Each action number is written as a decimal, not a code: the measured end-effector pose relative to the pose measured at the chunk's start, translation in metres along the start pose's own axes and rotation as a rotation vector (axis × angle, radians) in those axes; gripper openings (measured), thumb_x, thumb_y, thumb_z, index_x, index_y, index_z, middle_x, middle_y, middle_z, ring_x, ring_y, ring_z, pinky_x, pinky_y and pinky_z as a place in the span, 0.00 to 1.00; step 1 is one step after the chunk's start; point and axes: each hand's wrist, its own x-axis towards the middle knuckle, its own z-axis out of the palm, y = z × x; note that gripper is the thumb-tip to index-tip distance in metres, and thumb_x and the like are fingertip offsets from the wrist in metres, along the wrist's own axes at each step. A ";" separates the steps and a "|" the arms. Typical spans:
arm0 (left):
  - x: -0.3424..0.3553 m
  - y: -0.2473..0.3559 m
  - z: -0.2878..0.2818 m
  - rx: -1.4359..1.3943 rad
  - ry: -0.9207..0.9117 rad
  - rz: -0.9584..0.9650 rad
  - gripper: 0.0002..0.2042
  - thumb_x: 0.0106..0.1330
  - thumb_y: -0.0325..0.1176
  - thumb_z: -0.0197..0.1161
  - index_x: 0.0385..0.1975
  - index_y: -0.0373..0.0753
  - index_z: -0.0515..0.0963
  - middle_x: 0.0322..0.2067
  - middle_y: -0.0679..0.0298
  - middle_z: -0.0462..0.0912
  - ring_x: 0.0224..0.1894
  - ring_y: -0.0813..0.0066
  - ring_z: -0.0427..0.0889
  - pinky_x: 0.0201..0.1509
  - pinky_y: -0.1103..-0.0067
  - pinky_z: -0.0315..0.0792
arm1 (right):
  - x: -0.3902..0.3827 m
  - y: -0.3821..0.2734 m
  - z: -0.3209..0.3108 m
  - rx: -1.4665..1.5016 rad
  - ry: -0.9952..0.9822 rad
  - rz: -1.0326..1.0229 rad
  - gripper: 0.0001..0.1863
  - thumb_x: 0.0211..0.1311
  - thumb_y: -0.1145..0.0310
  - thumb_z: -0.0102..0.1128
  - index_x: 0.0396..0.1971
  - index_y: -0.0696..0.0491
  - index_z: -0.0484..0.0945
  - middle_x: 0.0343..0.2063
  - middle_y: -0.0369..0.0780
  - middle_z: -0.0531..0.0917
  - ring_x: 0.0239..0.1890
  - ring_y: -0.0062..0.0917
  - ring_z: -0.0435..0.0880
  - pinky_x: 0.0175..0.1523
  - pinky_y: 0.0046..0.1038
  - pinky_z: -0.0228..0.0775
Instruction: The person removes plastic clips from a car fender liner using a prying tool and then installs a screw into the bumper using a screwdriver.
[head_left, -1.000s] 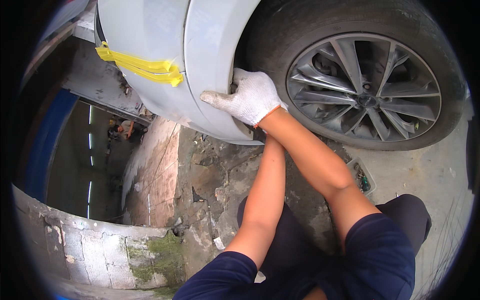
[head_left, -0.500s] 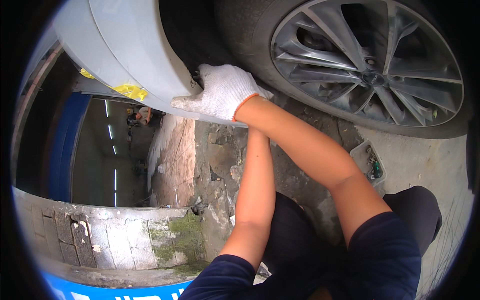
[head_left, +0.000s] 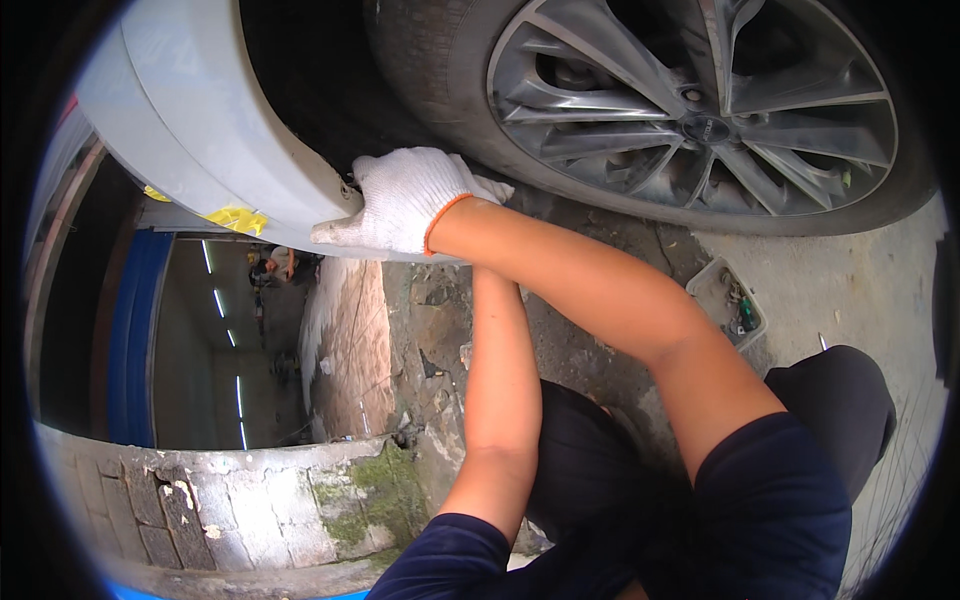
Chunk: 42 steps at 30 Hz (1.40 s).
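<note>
Firstly, one pale grey car-body panel (head_left: pixel 215 120), upper left, its curved inner edge bounding a dark wheel arch (head_left: pixel 310 80); between that edge and the tyre (head_left: pixel 430 60), a shadowed gap, partly filled at its lower end by the right hand (head_left: pixel 400 205), in a white knit glove with orange cuff. Right grip: closed over the edge at the panel's lower end, thumb laid along the outer face, fingers passing out of sight behind. Left hand: hidden beyond the right wrist, the left forearm (head_left: pixel 500 380) crossing beneath the right; state of that grip cannot be told. Open room: bare concrete (head_left: pixel 800 290) right of the plastic box (head_left: pixel 710 288), which contains small items and lies near the right forearm (head_left: pixel 580 275). Lower left: one low block wall (head_left: pixel 250 510), moss-patched. Lettering: small characters on the centre cap (head_left: pixel 706 130) of one grey spoked wheel (head_left: pixel 640 80). Yellow tape (head_left: pixel 237 219), wrinkled, at the panel's outer rim. Orientation: panel bowed, long axis slanting from upper left to lower right, lower end pointing toward the glove.
</note>
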 end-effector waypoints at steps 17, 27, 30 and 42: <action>-0.004 0.000 -0.001 0.147 0.050 0.032 0.14 0.84 0.47 0.47 0.45 0.42 0.68 0.43 0.62 0.71 0.46 0.67 0.69 0.58 0.68 0.67 | -0.001 0.012 -0.005 0.083 -0.082 0.010 0.51 0.49 0.21 0.62 0.47 0.62 0.84 0.37 0.52 0.90 0.43 0.43 0.91 0.51 0.42 0.83; 0.005 0.005 0.005 0.197 0.055 0.020 0.15 0.84 0.47 0.48 0.40 0.42 0.70 0.38 0.62 0.74 0.42 0.68 0.71 0.55 0.68 0.69 | 0.008 0.016 -0.002 0.078 -0.114 -0.052 0.48 0.50 0.23 0.64 0.49 0.57 0.85 0.40 0.49 0.90 0.44 0.41 0.91 0.52 0.42 0.82; 0.002 0.004 0.004 0.219 0.056 0.022 0.16 0.84 0.47 0.48 0.39 0.42 0.71 0.37 0.62 0.75 0.40 0.68 0.72 0.54 0.68 0.70 | 0.010 0.016 -0.002 0.071 -0.114 -0.066 0.47 0.50 0.23 0.63 0.49 0.56 0.86 0.40 0.49 0.90 0.44 0.42 0.91 0.52 0.42 0.81; -0.004 0.002 0.002 0.257 0.062 0.040 0.18 0.83 0.47 0.49 0.34 0.41 0.73 0.31 0.62 0.78 0.35 0.69 0.75 0.50 0.69 0.73 | 0.003 0.015 0.000 0.078 -0.027 -0.035 0.48 0.48 0.23 0.64 0.48 0.57 0.86 0.39 0.48 0.90 0.44 0.41 0.91 0.49 0.42 0.83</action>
